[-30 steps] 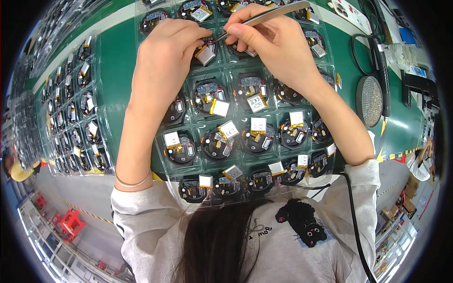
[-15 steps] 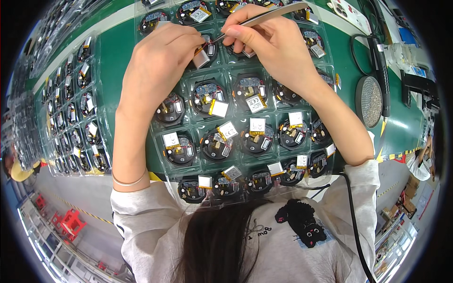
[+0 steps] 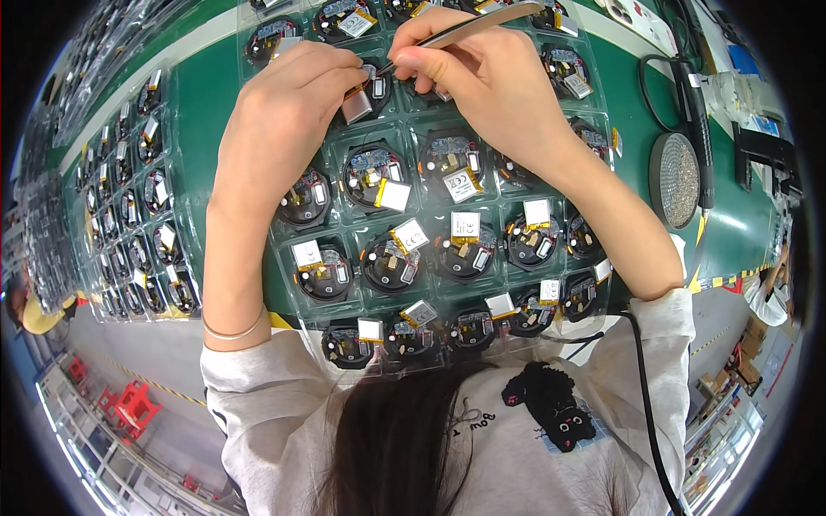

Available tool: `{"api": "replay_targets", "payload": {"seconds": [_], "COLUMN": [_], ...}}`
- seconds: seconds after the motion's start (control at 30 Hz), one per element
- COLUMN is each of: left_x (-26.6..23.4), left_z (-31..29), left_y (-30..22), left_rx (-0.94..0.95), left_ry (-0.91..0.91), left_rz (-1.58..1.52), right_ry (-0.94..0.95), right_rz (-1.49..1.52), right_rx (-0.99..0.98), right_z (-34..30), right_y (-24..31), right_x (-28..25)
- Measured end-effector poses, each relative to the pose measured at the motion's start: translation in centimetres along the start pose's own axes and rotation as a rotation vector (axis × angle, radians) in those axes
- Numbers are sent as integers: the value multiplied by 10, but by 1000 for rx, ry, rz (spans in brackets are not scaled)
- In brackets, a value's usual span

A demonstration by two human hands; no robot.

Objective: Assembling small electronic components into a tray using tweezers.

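Observation:
A silver pouch battery [image 3: 356,105] with an orange end lies over a round black device housing [image 3: 376,96] in the clear tray. My left hand [image 3: 288,112] is closed with its fingertips on the battery's orange end; the exact pinch point is partly hidden by the fingers. My right hand [image 3: 490,82] grips metal tweezers [image 3: 469,30] like a pen, slanting down to the left. The tweezers' tips meet the same housing, close to my left fingertips. Around both hands, the clear plastic tray [image 3: 340,228] holds rows of similar housings with circuit boards and batteries.
A second tray of housings [image 3: 129,198] sits on the left of the green table [image 3: 206,95]. To the right are a round dish of grainy material [image 3: 674,181], a black-handled tool with a cable [image 3: 699,129] and a black stand [image 3: 766,159]. Stacked trays [image 3: 120,52] rise at far left.
The whole view has shifted slightly, so tray and hands appear a little further left. The tweezers' tips remain at the same housing, and both hands keep their grip.

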State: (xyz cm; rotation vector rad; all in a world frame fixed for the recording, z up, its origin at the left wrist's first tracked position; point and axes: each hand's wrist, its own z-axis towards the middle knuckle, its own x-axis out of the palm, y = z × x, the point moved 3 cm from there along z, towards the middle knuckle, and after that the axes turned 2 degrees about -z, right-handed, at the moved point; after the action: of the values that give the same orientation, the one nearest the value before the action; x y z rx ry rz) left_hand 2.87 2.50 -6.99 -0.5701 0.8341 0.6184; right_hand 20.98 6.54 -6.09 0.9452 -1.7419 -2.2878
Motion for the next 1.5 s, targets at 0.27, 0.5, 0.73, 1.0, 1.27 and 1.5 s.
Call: {"api": "replay_targets", "payload": {"seconds": [0.27, 0.5, 0.73, 1.0, 1.27, 1.5], "left_x": [3, 0, -2, 2, -12, -64], "left_z": [-2, -3, -3, 3, -5, -38], "left_y": [-1, 2, 2, -1, -7, 28], "left_rx": [-83, -147, -211, -217, -281, -547], "left_ry": [-4, -17, -13, -27, -68, -240], "left_rz": [-16, -48, -74, -111, -109, -132], "right_ry": [18, 4, -34, -72, -84, 38], "right_rz": [15, -68, -105, 99, 513, 367], "right_rx": [52, -73, -125, -330, 68, 111], "right_z": [0, 0, -1, -2, 3, 15], "right_y": [-3, -12, -16, -5, 3, 56], "right_x": [-1, 10, 13, -6, -10, 6]}}
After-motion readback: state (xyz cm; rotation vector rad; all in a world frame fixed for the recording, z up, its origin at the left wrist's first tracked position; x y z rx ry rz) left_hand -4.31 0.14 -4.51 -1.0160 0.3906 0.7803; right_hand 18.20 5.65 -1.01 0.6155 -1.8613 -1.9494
